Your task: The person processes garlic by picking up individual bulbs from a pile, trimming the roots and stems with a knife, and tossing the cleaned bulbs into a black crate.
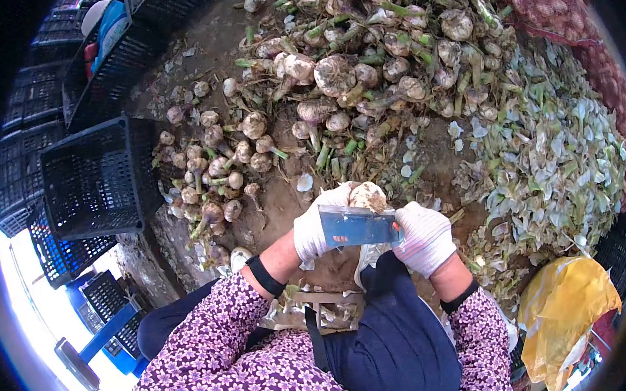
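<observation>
My right hand point(425, 239), in a white knitted glove, is closed round the handle of a cleaver point(357, 227). The broad grey-blue blade lies crosswise in front of my lap and reaches over to the other glove. My left hand point(314, 229), gloved too, grips a garlic bulb point(367, 196) whose dirty root side shows just above the blade's upper edge. The blade hides part of the left fingers and the lower side of the bulb. Ahead of both hands, a large heap of untrimmed garlic point(374, 72) with stems and roots covers the ground.
Smaller loose garlic bulbs point(216, 167) lie to the left, beside a black plastic crate point(97, 175). On the right spreads a pile of pale peelings point(545, 157), with red mesh sacks point(614, 90) behind it. A yellow plastic bag point(567, 304) sits at the lower right.
</observation>
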Demonstrator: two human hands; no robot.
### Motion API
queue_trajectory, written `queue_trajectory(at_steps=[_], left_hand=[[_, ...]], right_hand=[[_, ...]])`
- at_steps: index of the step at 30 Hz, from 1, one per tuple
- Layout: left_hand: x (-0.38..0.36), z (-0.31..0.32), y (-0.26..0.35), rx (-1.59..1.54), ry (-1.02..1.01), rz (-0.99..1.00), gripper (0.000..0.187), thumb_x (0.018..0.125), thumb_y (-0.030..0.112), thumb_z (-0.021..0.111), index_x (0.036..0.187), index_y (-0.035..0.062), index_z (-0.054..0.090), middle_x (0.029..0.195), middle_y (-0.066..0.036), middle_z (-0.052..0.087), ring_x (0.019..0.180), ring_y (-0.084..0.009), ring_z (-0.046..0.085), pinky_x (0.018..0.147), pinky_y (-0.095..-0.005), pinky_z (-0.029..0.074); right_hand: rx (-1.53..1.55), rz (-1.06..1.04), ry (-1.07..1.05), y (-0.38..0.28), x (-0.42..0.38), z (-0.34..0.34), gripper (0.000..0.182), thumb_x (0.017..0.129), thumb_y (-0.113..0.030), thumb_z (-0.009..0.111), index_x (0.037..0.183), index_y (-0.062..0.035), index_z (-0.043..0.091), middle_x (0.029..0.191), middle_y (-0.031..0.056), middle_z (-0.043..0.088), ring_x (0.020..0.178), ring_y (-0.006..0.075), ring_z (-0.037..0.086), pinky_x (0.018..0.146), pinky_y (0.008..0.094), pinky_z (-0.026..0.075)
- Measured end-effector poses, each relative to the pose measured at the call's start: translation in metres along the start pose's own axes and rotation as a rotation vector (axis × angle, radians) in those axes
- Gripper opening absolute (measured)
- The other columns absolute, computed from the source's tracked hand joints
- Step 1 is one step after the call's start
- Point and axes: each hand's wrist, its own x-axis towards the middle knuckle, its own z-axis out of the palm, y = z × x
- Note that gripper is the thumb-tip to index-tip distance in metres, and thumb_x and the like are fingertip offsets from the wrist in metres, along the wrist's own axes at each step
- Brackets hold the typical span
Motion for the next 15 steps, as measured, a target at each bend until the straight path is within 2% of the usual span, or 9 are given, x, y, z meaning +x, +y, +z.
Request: queue_trajectory(at_steps=[2,4,5,8,10,12,13,14,15], left_hand=[[-0.001,0.002,0.007,0.057,-0.004,0.047,0.053,0.081,0.017,0.077,0.127,0.0023,0.057,0.114,-0.006,0.069,0.103,-0.015,0.065,0.095,-0.0317,0.052],[-0.01,0.007,0.037,0.285,-0.205,0.086,0.059,0.074,0.019,0.082,0.126,0.0028,0.058,0.113,-0.005,0.07,0.101,-0.0145,0.065,0.095,-0.0318,0.051],[-0.02,0.007,0.044,0.206,-0.143,0.075,0.066,0.069,0.024,0.086,0.124,0.0034,0.058,0.108,-0.006,0.071,0.099,-0.0149,0.066,0.093,-0.0318,0.052],[-0.015,0.0,0.038,-0.009,-0.121,-0.108,0.069,0.068,0.03,0.087,0.124,0.0028,0.058,0.108,-0.006,0.07,0.098,-0.0176,0.067,0.092,-0.0331,0.053],[-0.01,0.005,0.029,0.041,-0.096,-0.086,0.073,0.068,0.037,0.087,0.126,0.0036,0.057,0.111,-0.009,0.069,0.1,-0.0212,0.068,0.09,-0.0338,0.054],[-0.006,0.01,0.04,0.601,-0.178,0.042,0.071,0.069,0.036,0.085,0.127,0.0061,0.057,0.108,-0.013,0.068,0.098,-0.0263,0.069,0.088,-0.0354,0.055],[-0.004,0.015,0.034,0.736,-0.211,0.094,0.06,0.072,0.032,0.081,0.123,0.0077,0.061,0.102,-0.015,0.066,0.092,-0.0336,0.068,0.084,-0.0395,0.055],[-0.001,0.02,0.032,0.78,-0.272,0.16,0.042,0.073,0.026,0.075,0.109,0.0066,0.066,0.096,-0.015,0.064,0.084,-0.0366,0.066,0.076,-0.0438,0.055],[0.002,0.022,0.035,0.898,-0.318,0.201,0.036,0.073,0.025,0.073,0.103,0.007,0.067,0.094,-0.015,0.064,0.083,-0.0358,0.066,0.072,-0.0446,0.054]], right_hand=[[0.049,-0.033,0.146,0.017,-0.003,0.013,0.006,0.079,-0.015,0.067,0.083,-0.0112,0.066,0.074,0.0134,0.06,0.067,0.0345,0.064,0.061,0.0444,0.052],[-0.074,0.271,0.033,0.063,-0.005,0.021,0.014,0.077,-0.013,0.068,0.091,-0.0116,0.068,0.082,0.0164,0.067,0.077,0.0383,0.067,0.069,0.0432,0.056],[-0.088,0.447,-0.078,0.081,-0.011,0.021,0.018,0.077,-0.013,0.068,0.094,-0.0097,0.067,0.085,0.0172,0.068,0.079,0.0399,0.067,0.071,0.0453,0.055],[-0.117,0.348,0.083,0.095,-0.03,0.01,0.014,0.084,-0.018,0.062,0.092,-0.0056,0.063,0.081,0.0186,0.065,0.077,0.0412,0.065,0.07,0.0469,0.053],[0.007,0.386,0.113,0.076,-0.019,-0.002,0.014,0.086,-0.019,0.06,0.09,-0.0054,0.062,0.079,0.0191,0.064,0.076,0.0414,0.064,0.069,0.0465,0.052],[0.155,0.357,0.111,0.055,-0.013,-0.008,0.018,0.09,-0.023,0.056,0.088,-0.0057,0.061,0.075,0.02,0.062,0.073,0.0416,0.063,0.066,0.0453,0.051],[0.165,0.291,0.052,0.046,-0.009,-0.008,0.017,0.089,-0.022,0.057,0.088,-0.006,0.062,0.074,0.0198,0.062,0.072,0.0414,0.063,0.065,0.0453,0.051],[0.172,0.228,-0.005,0.038,-0.005,-0.01,0.016,0.088,-0.022,0.058,0.088,-0.0063,0.062,0.074,0.0195,0.062,0.071,0.0413,0.063,0.064,0.0453,0.051],[0.225,0.189,-0.059,0.028,-0.001,-0.015,0.015,0.086,-0.021,0.059,0.088,-0.0064,0.063,0.073,0.0195,0.062,0.07,0.0412,0.063,0.064,0.0457,0.051]])
